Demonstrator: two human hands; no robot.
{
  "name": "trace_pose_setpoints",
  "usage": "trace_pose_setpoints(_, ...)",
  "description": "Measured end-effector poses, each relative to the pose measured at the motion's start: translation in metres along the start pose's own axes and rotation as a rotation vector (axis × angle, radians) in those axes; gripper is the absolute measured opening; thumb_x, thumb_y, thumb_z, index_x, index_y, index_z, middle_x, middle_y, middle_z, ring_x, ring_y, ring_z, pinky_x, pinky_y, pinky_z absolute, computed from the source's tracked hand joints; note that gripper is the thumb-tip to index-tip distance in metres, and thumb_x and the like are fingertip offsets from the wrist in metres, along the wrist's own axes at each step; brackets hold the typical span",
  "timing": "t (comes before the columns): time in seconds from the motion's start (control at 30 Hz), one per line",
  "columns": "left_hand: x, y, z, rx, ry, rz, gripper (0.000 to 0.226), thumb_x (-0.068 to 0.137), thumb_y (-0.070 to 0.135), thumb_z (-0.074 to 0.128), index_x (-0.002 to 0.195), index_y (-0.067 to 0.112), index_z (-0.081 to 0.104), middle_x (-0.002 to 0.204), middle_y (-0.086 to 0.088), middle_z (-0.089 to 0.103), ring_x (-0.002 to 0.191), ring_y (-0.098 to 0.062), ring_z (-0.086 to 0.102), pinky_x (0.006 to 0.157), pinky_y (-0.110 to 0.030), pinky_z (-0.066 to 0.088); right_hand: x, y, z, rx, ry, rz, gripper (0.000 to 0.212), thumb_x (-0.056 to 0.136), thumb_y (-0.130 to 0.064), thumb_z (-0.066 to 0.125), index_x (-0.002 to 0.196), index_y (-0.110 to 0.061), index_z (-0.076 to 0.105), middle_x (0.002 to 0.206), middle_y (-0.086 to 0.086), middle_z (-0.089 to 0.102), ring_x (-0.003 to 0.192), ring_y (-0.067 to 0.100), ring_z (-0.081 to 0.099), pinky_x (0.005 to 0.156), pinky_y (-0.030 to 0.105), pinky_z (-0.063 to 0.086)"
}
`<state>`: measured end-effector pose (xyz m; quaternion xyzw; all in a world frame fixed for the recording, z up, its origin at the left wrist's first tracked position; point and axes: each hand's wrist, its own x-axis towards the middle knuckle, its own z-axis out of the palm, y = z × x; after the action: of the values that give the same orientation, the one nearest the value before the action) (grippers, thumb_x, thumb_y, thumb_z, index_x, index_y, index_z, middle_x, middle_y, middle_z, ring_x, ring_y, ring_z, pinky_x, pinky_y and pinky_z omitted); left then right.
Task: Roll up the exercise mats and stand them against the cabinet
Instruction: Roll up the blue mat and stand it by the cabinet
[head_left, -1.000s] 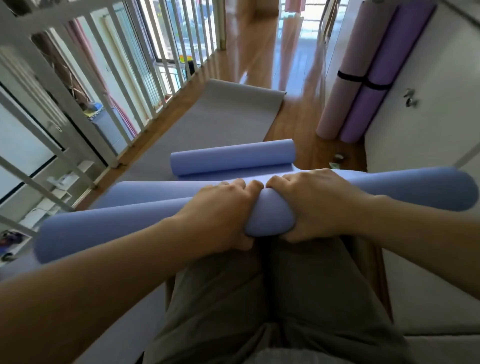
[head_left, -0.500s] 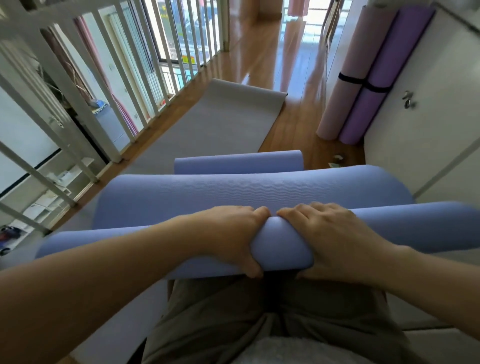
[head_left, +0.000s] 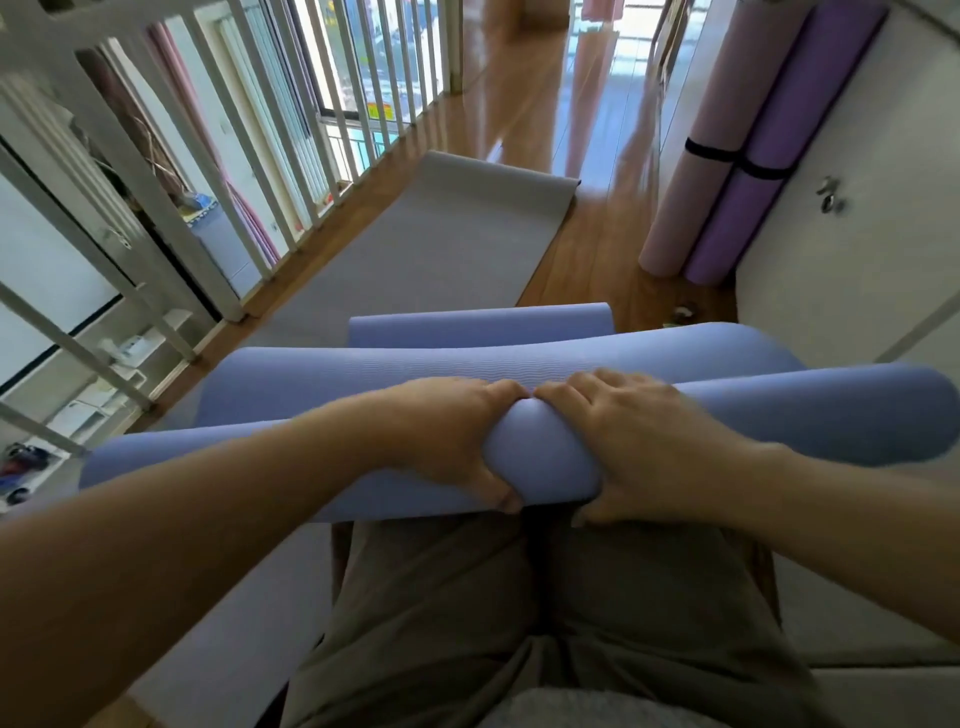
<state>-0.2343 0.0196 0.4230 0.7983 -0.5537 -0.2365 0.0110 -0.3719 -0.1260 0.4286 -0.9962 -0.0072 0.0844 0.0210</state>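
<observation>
A blue exercise mat is partly rolled and lies across my lap, its loose sheet running forward to a curled far end on the floor. My left hand and my right hand grip the roll side by side at its middle, fingers over the top and thumbs beneath. A grey mat lies flat on the wooden floor beyond. Two rolled mats, a pink one and a purple one, each with a black strap, stand against the white cabinet at the right.
A white railing runs along the left side, with a drop to a lower level behind it. Wooden floor lies between the grey mat and the cabinet. A small object sits on the floor near the cabinet's base.
The roll has come down toward my lap and grown thicker, and more of the loose blue sheet shows beyond it. Both hands have kept their grip at the middle.
</observation>
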Motion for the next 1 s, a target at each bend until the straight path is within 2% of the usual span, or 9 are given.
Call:
trace_pose_setpoints(0.1, 0.008, -0.003, -0.008, -0.039, -0.073, -0.026, 0.081, 0.068, 0.060, 0.075, 0.136, 0.037, 0.036, 0.130, 0.007, 0.053, 0.112, -0.014, 0.050, 0.100, -0.036, 0.042, 0.007, 0.004, -0.001, 0.057, 0.003, 0.018, 0.084, 0.066, -0.064, 0.072, 0.135, -0.031, 0.037, 0.129, -0.007, 0.052, 0.113, 0.013, 0.051, 0.096, 0.033, 0.044)
trace_pose_setpoints(0.23, 0.005, 0.011, 0.004, 0.223, 0.179, -0.025, 0.092, 0.070, 0.065, 0.068, 0.144, 0.031, 0.025, 0.137, 0.003, 0.046, 0.120, -0.020, 0.048, 0.101, -0.041, 0.041, 0.029, 0.022, -0.017, 0.143, -0.180, 0.012, 0.086, 0.061, -0.062, 0.078, 0.133, -0.031, 0.042, 0.126, -0.009, 0.056, 0.110, 0.012, 0.053, 0.097, 0.034, 0.045)
trace_pose_setpoints(0.3, 0.005, 0.010, 0.008, 0.212, 0.236, -0.017, 0.094, 0.070, 0.065, 0.069, 0.144, 0.032, 0.023, 0.136, 0.004, 0.047, 0.118, -0.019, 0.050, 0.099, -0.040, 0.043, 0.037, 0.026, -0.017, 0.145, -0.212, -0.001, 0.088, 0.058, -0.064, 0.079, 0.131, -0.032, 0.043, 0.125, -0.009, 0.057, 0.109, 0.012, 0.053, 0.097, 0.034, 0.045)
trace_pose_setpoints(0.37, 0.008, 0.003, 0.003, 0.153, 0.211, -0.011, 0.091, 0.069, 0.064, 0.070, 0.143, 0.034, 0.027, 0.134, 0.005, 0.050, 0.115, -0.017, 0.052, 0.098, -0.036, 0.044, 0.034, 0.023, -0.014, 0.123, -0.175, 0.021, 0.091, 0.059, -0.067, 0.077, 0.134, -0.033, 0.039, 0.130, -0.009, 0.054, 0.112, 0.012, 0.051, 0.099, 0.033, 0.043)
trace_pose_setpoints(0.47, 0.018, -0.006, -0.008, 0.043, 0.094, -0.024, 0.086, 0.067, 0.063, 0.074, 0.139, 0.037, 0.034, 0.130, 0.009, 0.052, 0.112, -0.014, 0.052, 0.096, -0.029, 0.041, 0.018, 0.008, -0.003, 0.022, 0.037, 0.042, 0.091, 0.071, -0.064, 0.070, 0.144, -0.028, 0.030, 0.140, -0.004, 0.046, 0.123, 0.016, 0.047, 0.105, 0.032, 0.035)
trace_pose_setpoints(0.57, 0.025, -0.011, -0.015, 0.030, 0.016, -0.058, 0.080, 0.069, 0.062, 0.073, 0.137, 0.036, 0.038, 0.128, 0.007, 0.054, 0.110, -0.014, 0.052, 0.094, -0.029, 0.039, 0.021, 0.008, -0.002, 0.038, 0.098, 0.044, 0.083, 0.070, -0.062, 0.070, 0.138, -0.028, 0.036, 0.132, -0.004, 0.054, 0.113, 0.014, 0.053, 0.097, 0.029, 0.040)
trace_pose_setpoints(0.67, 0.017, -0.003, -0.007, 0.183, 0.205, -0.077, 0.085, 0.071, 0.063, 0.069, 0.141, 0.031, 0.031, 0.132, 0.004, 0.050, 0.113, -0.018, 0.052, 0.097, -0.036, 0.042, 0.034, 0.020, -0.012, 0.036, 0.009, 0.035, 0.083, 0.064, -0.066, 0.072, 0.132, -0.029, 0.041, 0.120, -0.009, 0.060, 0.101, 0.011, 0.057, 0.087, 0.029, 0.045)
trace_pose_setpoints(0.77, 0.010, 0.010, 0.016, 0.379, 0.406, -0.083, 0.090, 0.076, 0.058, 0.066, 0.146, 0.027, 0.017, 0.137, -0.002, 0.044, 0.118, -0.024, 0.050, 0.100, -0.041, 0.041, 0.042, 0.028, -0.017, 0.027, -0.079, 0.018, 0.083, 0.062, -0.065, 0.074, 0.129, -0.029, 0.044, 0.116, -0.011, 0.060, 0.097, 0.009, 0.055, 0.088, 0.032, 0.048)
trace_pose_setpoints(1.0, -0.003, 0.014, -0.008, 0.251, 0.410, -0.046, 0.087, 0.073, 0.051, 0.070, 0.142, 0.028, 0.023, 0.124, -0.002, 0.050, 0.109, -0.024, 0.054, 0.088, -0.040, 0.042, 0.042, 0.027, -0.039, -0.019, -0.134, -0.040, 0.081, 0.059, -0.067, 0.074, 0.125, -0.030, 0.045, 0.110, -0.010, 0.060, 0.094, 0.009, 0.055, 0.085, 0.026, 0.046)
